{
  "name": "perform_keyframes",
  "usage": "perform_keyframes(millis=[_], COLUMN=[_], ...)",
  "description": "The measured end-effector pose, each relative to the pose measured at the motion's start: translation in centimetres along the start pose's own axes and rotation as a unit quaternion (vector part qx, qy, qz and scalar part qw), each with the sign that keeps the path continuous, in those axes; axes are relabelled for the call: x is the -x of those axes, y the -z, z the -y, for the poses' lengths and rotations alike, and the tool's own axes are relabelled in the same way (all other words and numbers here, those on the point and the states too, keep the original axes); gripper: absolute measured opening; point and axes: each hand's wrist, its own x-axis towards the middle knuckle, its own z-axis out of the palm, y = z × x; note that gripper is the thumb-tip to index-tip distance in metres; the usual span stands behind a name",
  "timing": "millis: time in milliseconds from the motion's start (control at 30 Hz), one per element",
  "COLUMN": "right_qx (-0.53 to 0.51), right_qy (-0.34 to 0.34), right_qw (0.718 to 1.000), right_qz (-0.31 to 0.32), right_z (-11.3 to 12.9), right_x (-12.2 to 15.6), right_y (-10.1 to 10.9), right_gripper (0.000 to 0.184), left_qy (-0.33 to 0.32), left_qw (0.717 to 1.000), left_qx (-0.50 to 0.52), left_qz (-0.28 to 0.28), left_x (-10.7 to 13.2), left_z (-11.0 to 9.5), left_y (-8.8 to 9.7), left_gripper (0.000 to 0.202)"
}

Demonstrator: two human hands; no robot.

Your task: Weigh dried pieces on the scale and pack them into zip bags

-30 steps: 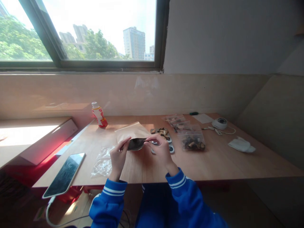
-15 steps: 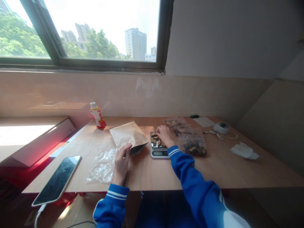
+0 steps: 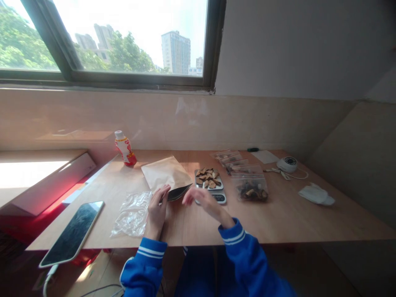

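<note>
- With 12 o'clock toward the window, the tan, flat paper pouch [image 3: 167, 173] lies on the pale wood-grained counter [image 3: 293, 222], at 9 o'clock from the scale.
- Its long axis runs from about 11 to 5 o'clock; the slit-like mouth, dark inside, faces 5 o'clock and gapes slightly.
- The left hand [image 3: 156, 208] grasps the tan paper pouch by the near-left part of the mouth, its fingers pointing to about 1 o'clock.
- The right hand [image 3: 204, 201] hangs between mouth and scale, fingers loosely bent toward 9 o'clock; they are blurred, so whether they pinch anything cannot be told.
- The white, rectangular digital scale [image 3: 221, 199] points its dark display toward 6 o'clock, partly behind the right hand; its long axis runs nearly 12 to 6.
- Brown, curled, dry-looking slices [image 3: 208, 177] lie scattered at mixed angles on its shiny plate.
- At 3 o'clock from the scale, a clear plastic bag with a reddish top strip [image 3: 250, 185] holds dark, irregular pieces.
- At 8 o'clock from the pouch lies a crinkled, glossy, transparent plastic bag [image 3: 131, 214].
</note>
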Motion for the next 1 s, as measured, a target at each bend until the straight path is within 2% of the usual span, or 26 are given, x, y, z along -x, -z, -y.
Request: perform_keyframes(millis=[33, 67, 200, 267, 333, 500, 667, 800, 1000], right_qx=[-0.019, -0.013, -0.026, -0.052, -0.075, -0.127, -0.16, -0.153, -0.208], right_qy=[-0.009, -0.017, -0.056, -0.065, -0.07, -0.097, -0.096, -0.081, -0.059], right_qw=[0.999, 1.0, 0.981, 0.964, 0.953, 0.934, 0.934, 0.94, 0.92], right_qz=[0.026, -0.003, -0.185, -0.252, -0.285, -0.32, -0.306, -0.293, -0.327], right_z=[-0.2, -0.6, -2.5, -2.8, -2.7, -2.2, -1.7, -1.6, -1.8], right_x=[0.8, 1.5, 3.0, 3.0, 2.6, 2.3, 4.0, 4.4, 3.0], right_y=[-2.0, -4.0, -11.1, -13.4, -14.7, -15.4, -15.5, -15.3, -14.3], right_gripper=[0.044, 0.04, 0.024, 0.021, 0.021, 0.037, 0.05, 0.053, 0.052], left_qy=[-0.001, -0.001, 0.012, 0.018, 0.023, 0.047, 0.049, 0.042, 0.039], left_qw=[1.0, 1.0, 1.0, 1.0, 0.999, 0.999, 0.999, 0.999, 0.999], left_qx=[-0.002, -0.005, -0.016, -0.019, -0.023, -0.021, -0.013, 0.002, -0.017], left_qz=[0.0, -0.001, -0.009, -0.008, -0.005, -0.011, -0.015, -0.02, -0.029], left_x=[0.0, 0.0, 0.0, 0.0, -0.1, 0.0, 0.0, 0.1, 0.1], left_z=[0.0, 0.0, -0.3, -0.6, -1.0, -1.1, -0.6, -0.6, -0.7], left_y=[0.0, 0.0, 0.0, 0.1, 0.1, 0.1, -0.1, -0.2, -0.1], left_gripper=[0.02, 0.019, 0.019, 0.019, 0.02, 0.022, 0.022, 0.021, 0.023])
